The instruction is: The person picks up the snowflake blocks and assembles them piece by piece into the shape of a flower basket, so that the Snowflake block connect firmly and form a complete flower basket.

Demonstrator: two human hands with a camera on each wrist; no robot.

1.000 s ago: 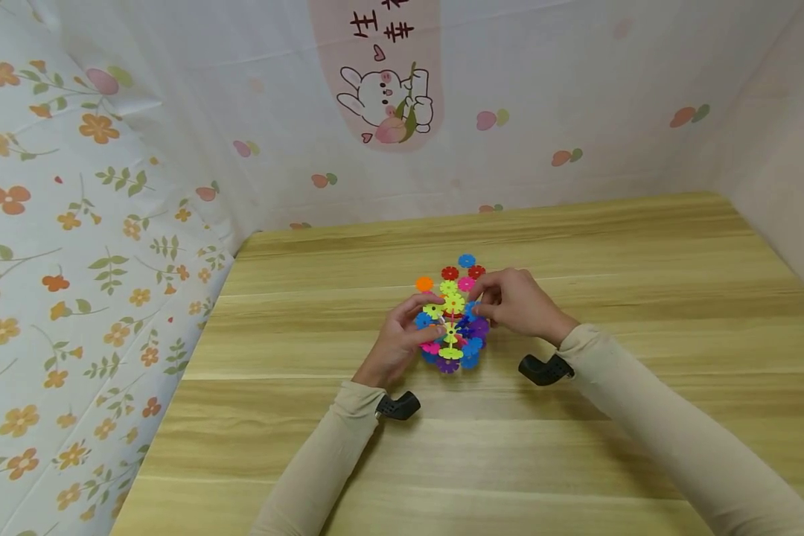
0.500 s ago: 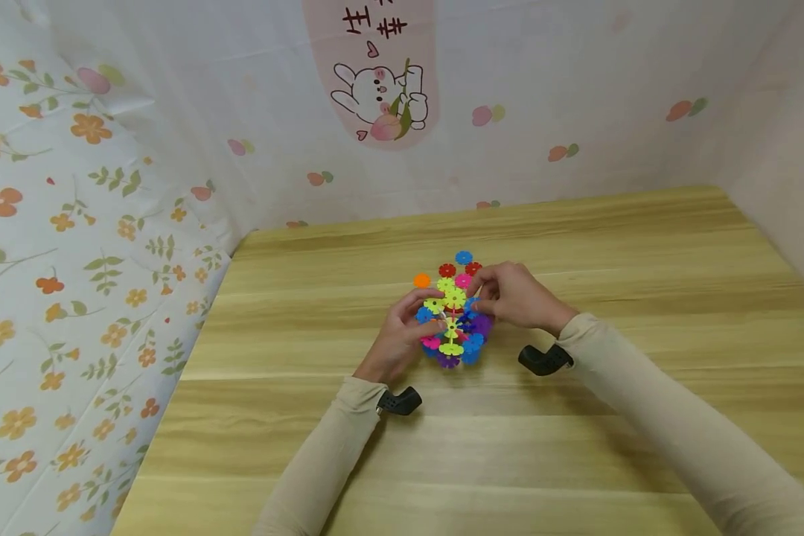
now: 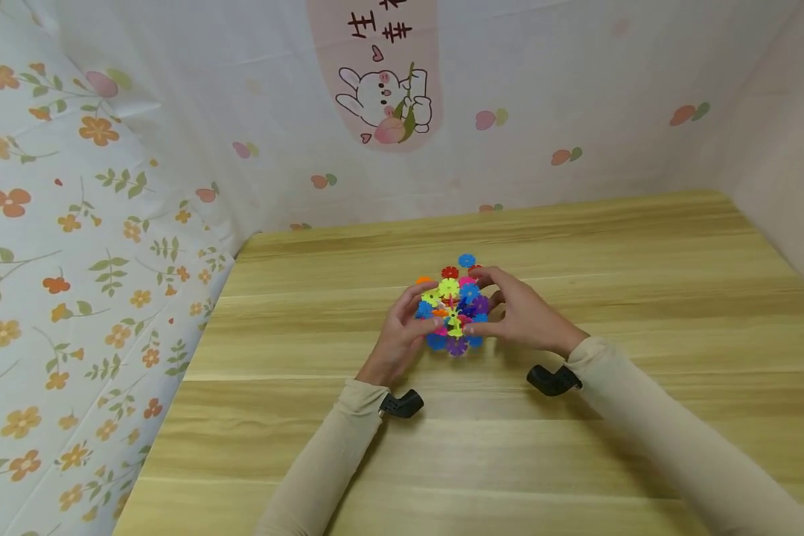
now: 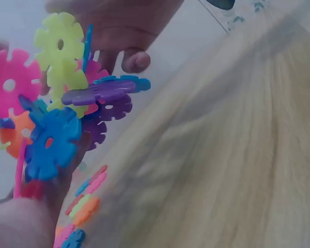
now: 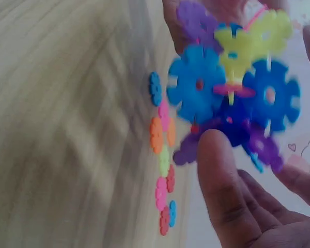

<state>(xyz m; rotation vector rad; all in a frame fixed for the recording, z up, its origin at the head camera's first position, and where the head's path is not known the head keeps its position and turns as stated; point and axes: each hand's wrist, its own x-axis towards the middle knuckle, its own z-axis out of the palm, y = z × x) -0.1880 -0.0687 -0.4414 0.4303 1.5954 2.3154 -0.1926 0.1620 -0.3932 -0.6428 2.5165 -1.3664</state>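
Observation:
Both hands hold a ball-like cluster of interlocking snowflake discs [image 3: 453, 316], slotted plastic pieces joined at many angles. On its left side, my left hand [image 3: 394, 333] grips it between thumb and curled fingers. My right hand [image 3: 529, 316] holds the other side, its thumb low at the front and fingers round the back. A blue disc [image 4: 52, 144] and a purple one face the left wrist view. Seen from the right wrist, the right thumb [image 5: 219, 181] presses beneath the blue and purple discs, with yellow ones above. The cluster's inner joints are partly hidden.
Several loose snowflake discs lie flat on the wooden table [image 3: 482, 447] beyond the cluster, among them a blue disc [image 3: 467, 260] and a red disc [image 3: 450, 273]. A patterned cloth [image 3: 275, 112] hangs behind the table and another at the left.
My right hand has shifted from pinching near a blue disc at the upper right to a wider hold on the right side. The cluster has turned between the hands.

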